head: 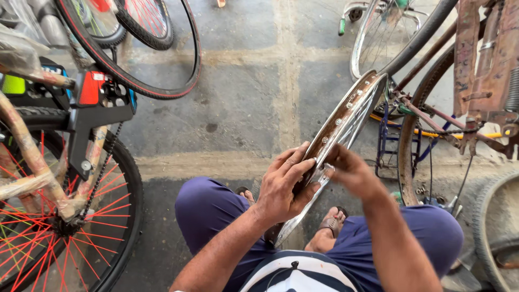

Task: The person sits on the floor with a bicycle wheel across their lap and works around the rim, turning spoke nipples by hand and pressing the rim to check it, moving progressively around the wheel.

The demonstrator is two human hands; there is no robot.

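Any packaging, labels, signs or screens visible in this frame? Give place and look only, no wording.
Protective wrap: tan paper and clear plastic around the frame tubes of the bicycle at left.
Sticker: small red rectangle on that bicycle's black frame part, upper left.
Label: small blue patch just left of it.
No signs or screens.

Place: a bicycle repair workshop, seemingly open to the street.
Floor: bare, stained concrete slabs (243, 97) with pale joints.
Left side: a new bicycle (65, 162) with red spokes, its frame wrapped in packing paper.
Right side: an old rusty bicycle (465, 81) with worn tyres.
Centre: a bare wheel rim (340, 124) with spokes, off any bicycle.
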